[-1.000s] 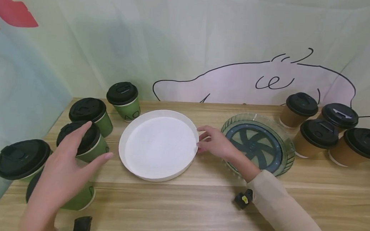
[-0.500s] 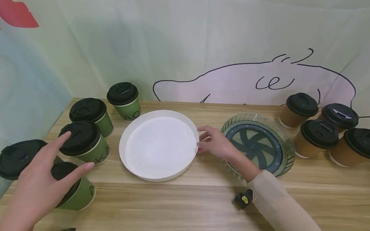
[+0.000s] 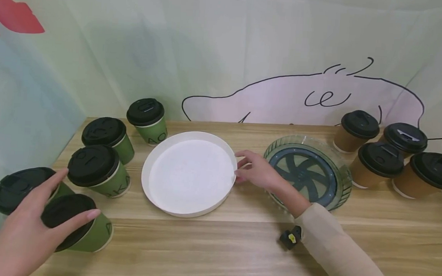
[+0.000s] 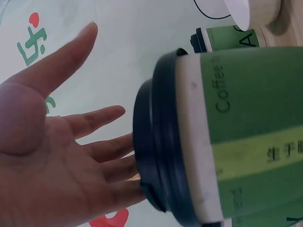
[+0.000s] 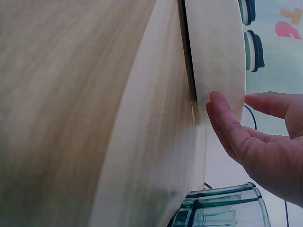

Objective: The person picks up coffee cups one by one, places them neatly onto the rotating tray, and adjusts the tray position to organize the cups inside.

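Note:
My left hand (image 3: 28, 225) is spread over the front green paper cup (image 3: 96, 234), thumb and index finger apart around its black lid. In the left wrist view, the palm faces this cup (image 4: 255, 127) with fingertips behind the lid and the thumb well off it. My right hand (image 3: 255, 170) touches the right side of a round white tray (image 3: 189, 176). Seen from the right wrist, relaxed fingers (image 5: 227, 123) lie against the tray's outer wall (image 5: 220, 52), with the thumb tip at its upper edge.
More green cups with black lids (image 3: 96, 165) line the left side. Right of the tray is a ribbed, greenish glass dish (image 3: 342, 193) with a blue patterned base, under my right forearm. Several brown lidded cups (image 3: 420, 179) stand at the far right. Behind the wooden table (image 3: 212, 257) hangs a printed cloth (image 3: 212, 47).
My left hand has moved down and left, from above the cups to around the lid of the front green cup. The right hand and tray have stayed in place.

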A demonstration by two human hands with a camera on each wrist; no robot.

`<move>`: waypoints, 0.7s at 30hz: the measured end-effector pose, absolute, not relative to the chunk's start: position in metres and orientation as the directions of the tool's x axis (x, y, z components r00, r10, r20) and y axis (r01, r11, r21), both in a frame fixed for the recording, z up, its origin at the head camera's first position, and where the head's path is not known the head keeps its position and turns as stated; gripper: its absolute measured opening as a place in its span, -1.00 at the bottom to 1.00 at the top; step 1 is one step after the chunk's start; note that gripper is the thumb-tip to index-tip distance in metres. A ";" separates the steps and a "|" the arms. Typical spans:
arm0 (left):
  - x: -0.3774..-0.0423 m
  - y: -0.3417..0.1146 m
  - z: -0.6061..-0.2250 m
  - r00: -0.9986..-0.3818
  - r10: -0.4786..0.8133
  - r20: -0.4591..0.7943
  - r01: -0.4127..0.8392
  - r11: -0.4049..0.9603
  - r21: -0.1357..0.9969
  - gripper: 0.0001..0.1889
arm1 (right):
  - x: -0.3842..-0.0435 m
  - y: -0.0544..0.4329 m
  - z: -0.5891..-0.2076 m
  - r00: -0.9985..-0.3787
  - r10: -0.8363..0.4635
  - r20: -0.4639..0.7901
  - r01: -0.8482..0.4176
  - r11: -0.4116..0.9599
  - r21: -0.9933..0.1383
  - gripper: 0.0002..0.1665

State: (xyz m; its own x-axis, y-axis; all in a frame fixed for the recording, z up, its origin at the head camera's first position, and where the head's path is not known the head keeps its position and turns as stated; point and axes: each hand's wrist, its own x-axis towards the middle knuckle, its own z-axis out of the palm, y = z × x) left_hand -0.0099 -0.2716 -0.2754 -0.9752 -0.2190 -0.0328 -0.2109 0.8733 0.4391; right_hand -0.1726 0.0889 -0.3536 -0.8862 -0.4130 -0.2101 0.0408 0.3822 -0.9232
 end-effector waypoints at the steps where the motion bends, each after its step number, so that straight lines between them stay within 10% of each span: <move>1: -0.010 -0.274 -0.277 -0.973 -0.227 -0.045 -0.224 0.874 0.431 0.10 | -0.173 0.089 -0.354 -0.886 -0.413 -0.211 0.044 0.378 -0.925 -0.42; 12: -0.013 -0.347 -0.348 -0.966 -0.249 -0.066 -0.256 0.906 0.336 0.25 | -0.173 0.089 -0.354 -0.886 -0.413 -0.212 0.049 0.372 -0.927 -0.42; 21: 0.000 -0.318 -0.316 -0.962 -0.223 -0.156 -0.263 0.905 0.333 0.19 | -0.174 0.088 -0.354 -0.887 -0.405 -0.221 0.052 0.388 -0.920 -0.42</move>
